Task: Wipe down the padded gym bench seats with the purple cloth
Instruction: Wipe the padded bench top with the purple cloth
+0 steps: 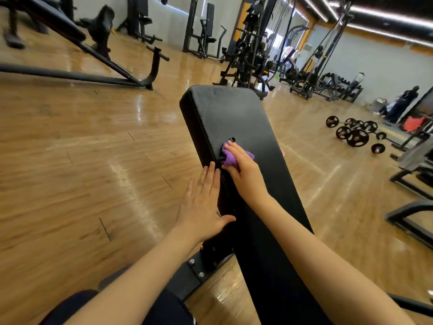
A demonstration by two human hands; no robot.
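Bench pad (236, 127): long, black, padded, with a faint sheen and a raised seam along its left edge; it runs away from the camera over a wooden floor (70, 160).
Purple cloth (228, 158): small, bright violet, crumpled into a wad; it lies on the pad near the left edge, about halfway along, mostly covered by the hand.
Right hand (243, 170): palm down on the cloth, fingers bent over the wad and pressing it against the pad; whether the thumb is tucked beneath is hard to tell.
Left hand (203, 202): flat, fingers straight and together, laid along the pad's left side, thumb reaching onto the edge; it holds nothing.
Bench frame (194, 270): black metal with visible bolts, under the near end.
Barbells (356, 134): black plates on the floor, well apart to the right.
Machines (248, 55): dark, beyond the far end.
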